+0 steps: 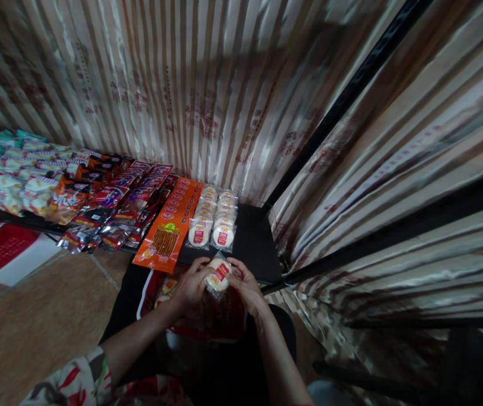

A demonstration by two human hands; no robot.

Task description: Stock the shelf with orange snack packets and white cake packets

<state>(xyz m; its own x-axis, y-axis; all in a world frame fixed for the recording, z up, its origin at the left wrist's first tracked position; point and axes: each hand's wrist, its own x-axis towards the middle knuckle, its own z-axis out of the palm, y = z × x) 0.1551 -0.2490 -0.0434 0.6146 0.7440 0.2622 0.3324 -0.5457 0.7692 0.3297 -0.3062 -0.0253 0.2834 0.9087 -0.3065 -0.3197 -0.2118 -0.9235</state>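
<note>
Between my two hands is a round, pale cracker or cake in a clear wrapper with a red label (219, 272). My left hand (193, 287) pinches its left side, and my right hand (246, 286) grips its right side. Below them, a red basket with a pale rim (140, 301) rests at my lap and holds more wrapped pieces, partly hidden by my left hand. Just beyond my hands, two rows of the same wrapped rounds (223, 235) lie overlapping on the black shelf (258, 239). An orange snack packet (165, 231) lies left of those rows.
Red and dark snack packets (134, 197), orange-and-black bags (69, 197), and white bags (38, 192) line the shelf to the left. A pleated curtain (207, 84) hangs behind. Black metal posts (343, 107) cross on the right. A red-and-white box (8, 248) sits on the floor.
</note>
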